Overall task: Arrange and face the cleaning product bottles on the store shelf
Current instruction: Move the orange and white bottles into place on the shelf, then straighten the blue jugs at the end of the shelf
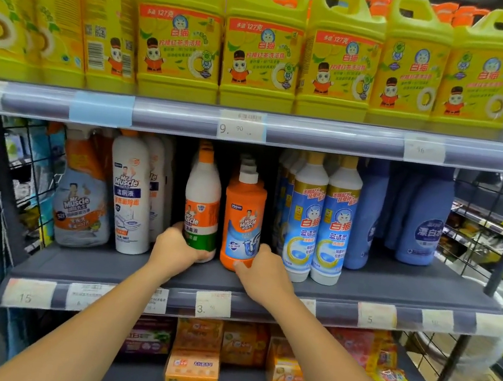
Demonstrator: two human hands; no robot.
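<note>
The grey middle shelf [393, 290] carries the cleaning bottles, and a row of yellow jugs [263, 42] stands on the shelf above. Blue bottles [424, 226] stand at the right end, and a spray bottle [83, 195] near the left end. At the middle, a white bottle [202, 195] and an orange bottle [242, 218] stand upright, side by side, labels forward. The left hand [175, 249] is wrapped around the white bottle's base. The right hand [262, 275] clasps the orange bottle's base, thumb on its front. A price tag [213, 303] sits on the shelf edge below them.
</note>
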